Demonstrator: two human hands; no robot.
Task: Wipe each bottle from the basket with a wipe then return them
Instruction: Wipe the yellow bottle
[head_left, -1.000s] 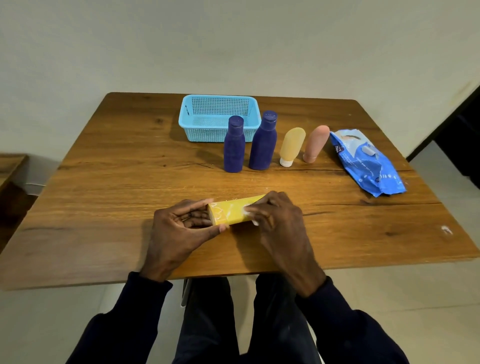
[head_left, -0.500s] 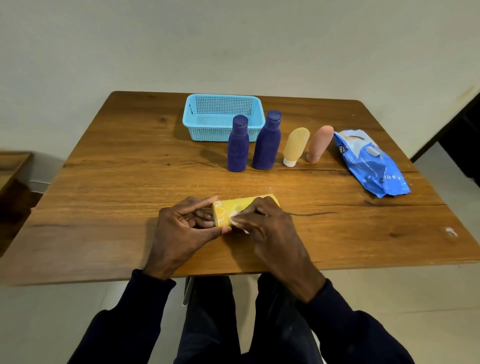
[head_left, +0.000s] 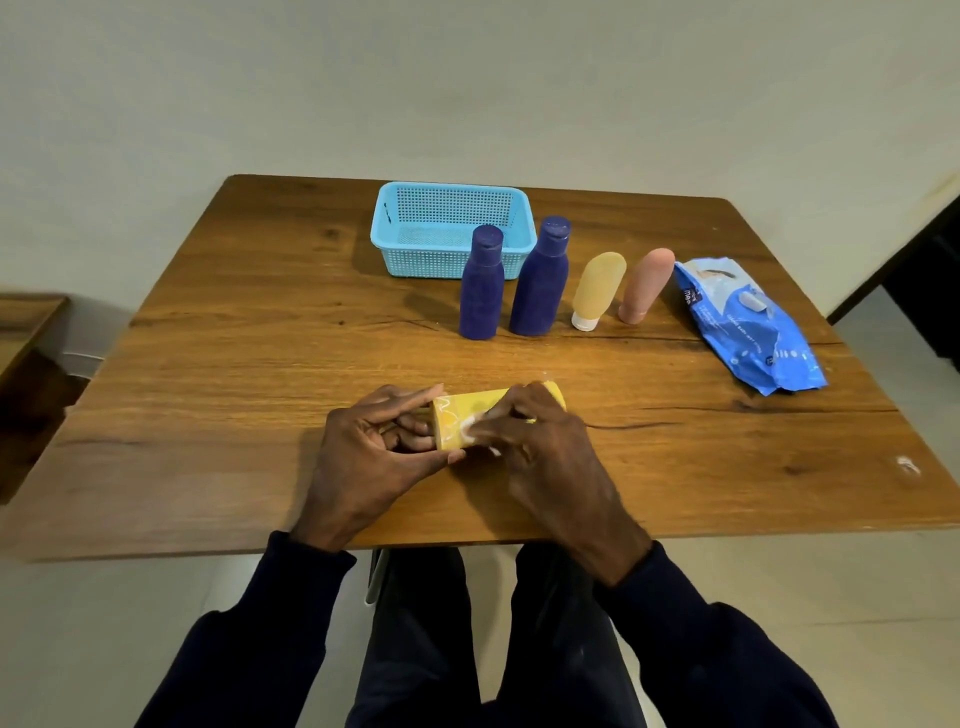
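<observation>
left hand (head_left: 374, 457) has its grip around the yellow bottle (head_left: 467, 415) lying sideways while the right hand (head_left: 540, 441) pinches a white wipe (head_left: 470, 430) against it

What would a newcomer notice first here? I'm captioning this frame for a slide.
Both hands at the near table edge: the left hand grips a yellow bottle while the right hand rubs a wipe on it. Behind stand two purple bottles before an empty blue basket.

Small white print is seen on the crinkled blue plastic wipes packet (head_left: 748, 325), but it is too blurred for any word to be made out.
</observation>
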